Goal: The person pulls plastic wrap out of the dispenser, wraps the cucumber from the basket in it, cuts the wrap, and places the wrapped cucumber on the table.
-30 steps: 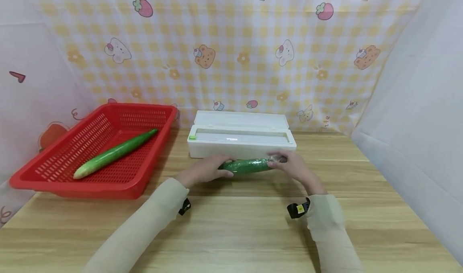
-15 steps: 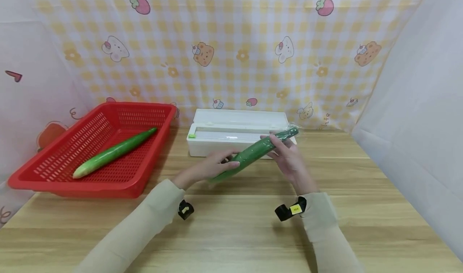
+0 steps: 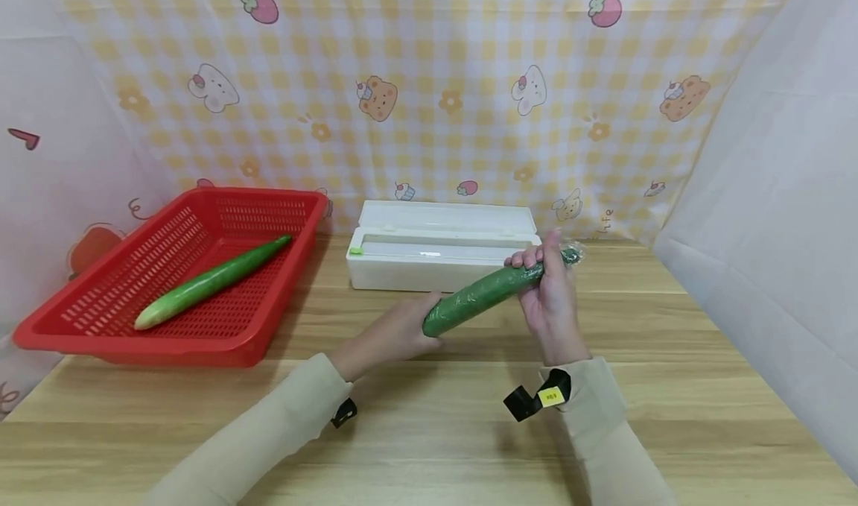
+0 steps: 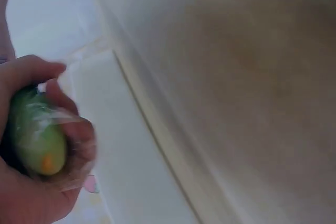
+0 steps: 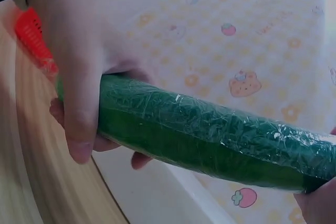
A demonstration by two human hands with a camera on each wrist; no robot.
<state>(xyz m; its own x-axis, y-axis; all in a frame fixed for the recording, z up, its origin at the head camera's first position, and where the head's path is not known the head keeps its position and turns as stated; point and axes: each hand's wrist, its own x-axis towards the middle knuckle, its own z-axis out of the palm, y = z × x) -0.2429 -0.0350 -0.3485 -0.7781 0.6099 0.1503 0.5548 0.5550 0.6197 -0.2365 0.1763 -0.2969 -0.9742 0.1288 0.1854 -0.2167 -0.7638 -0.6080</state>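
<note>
A cucumber (image 3: 479, 297) wrapped in clear plastic film is held aslant above the table, its right end raised. My left hand (image 3: 398, 331) grips the lower left end; the right wrist view shows its thumb and fingers (image 5: 79, 124) round that end. My right hand (image 3: 553, 305) holds the upper end, fingers curled round it and thumb up. Loose film (image 3: 578, 252) bunches at the tip beyond this hand. Creased, shiny film covers the cucumber (image 5: 210, 135) in the right wrist view. The left wrist view catches its pale, film-covered end (image 4: 50, 153), blurred.
Behind the hands stands a white cling film box (image 3: 402, 273) with its lid up and a green slider (image 3: 356, 251) at its left end. An unheld cucumber (image 3: 214, 282) lies in the red plastic basket (image 3: 258, 342) at left. A patterned cloth (image 3: 449, 51) hangs behind.
The wrapped cucumber has tilted up at its right end and come away from the box front. My right hand has turned upward round it; my left hand has shifted on the lower end.
</note>
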